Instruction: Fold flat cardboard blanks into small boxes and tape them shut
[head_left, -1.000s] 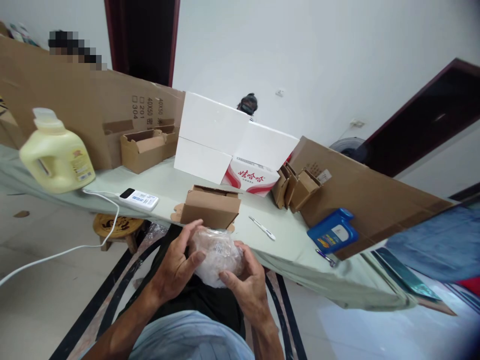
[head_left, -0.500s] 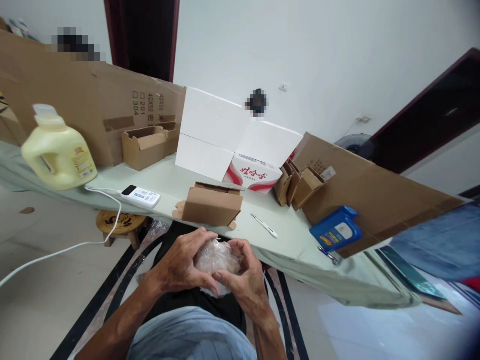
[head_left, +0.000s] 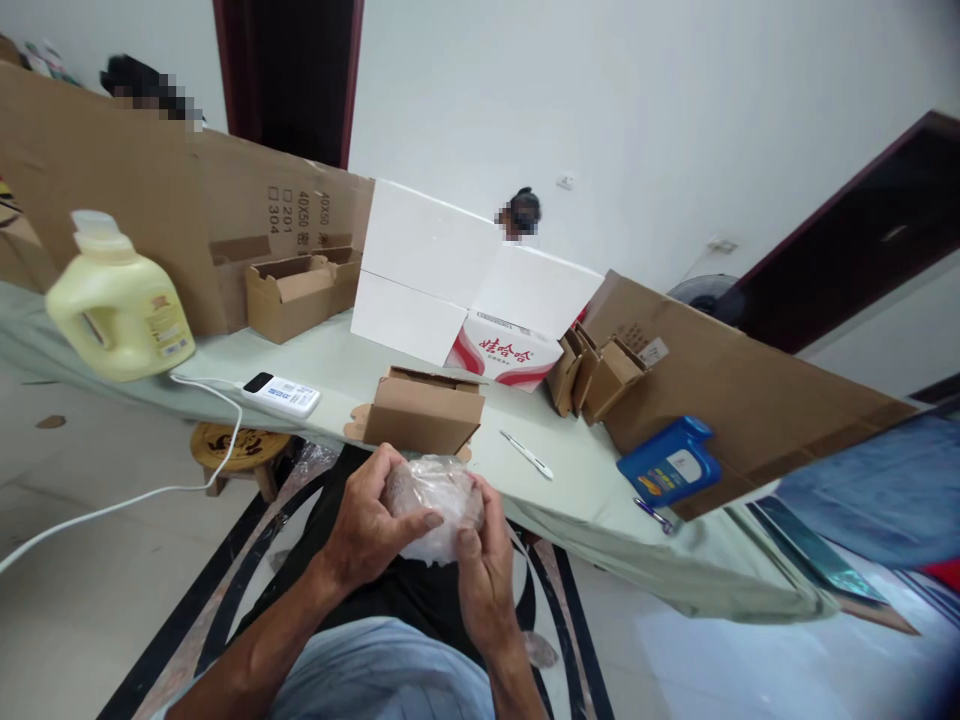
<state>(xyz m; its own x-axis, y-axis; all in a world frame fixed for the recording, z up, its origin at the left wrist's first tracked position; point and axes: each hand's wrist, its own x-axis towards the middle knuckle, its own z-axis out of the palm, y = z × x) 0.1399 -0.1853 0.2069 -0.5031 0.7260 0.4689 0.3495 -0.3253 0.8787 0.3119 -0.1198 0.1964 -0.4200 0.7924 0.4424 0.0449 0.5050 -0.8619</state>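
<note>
Both my hands grip a bundle wrapped in clear, crinkled plastic (head_left: 435,500) above my lap, by the table's front edge. My left hand (head_left: 369,525) is closed around its left side, thumb across the front. On the other side, my right hand (head_left: 486,555) presses it with thumb and fingers. What lies inside the plastic cannot be made out. Just beyond the bundle stands an open brown cardboard box (head_left: 424,415) on the table. A slim white pen-like tool (head_left: 526,455) lies to the right of that box.
A yellow jug (head_left: 124,310) and a white device with a cable (head_left: 281,394) stand at left. Another open carton (head_left: 300,295), white panels (head_left: 427,230), a red-white box (head_left: 502,350), folded cartons (head_left: 600,375) and a blue bottle (head_left: 667,465) line the back and right. A stool (head_left: 238,450) stands below.
The bundle has been turned and raised slightly toward the cardboard box, showing more of its plastic. My fingers have shifted their hold, and both hands still grip it.
</note>
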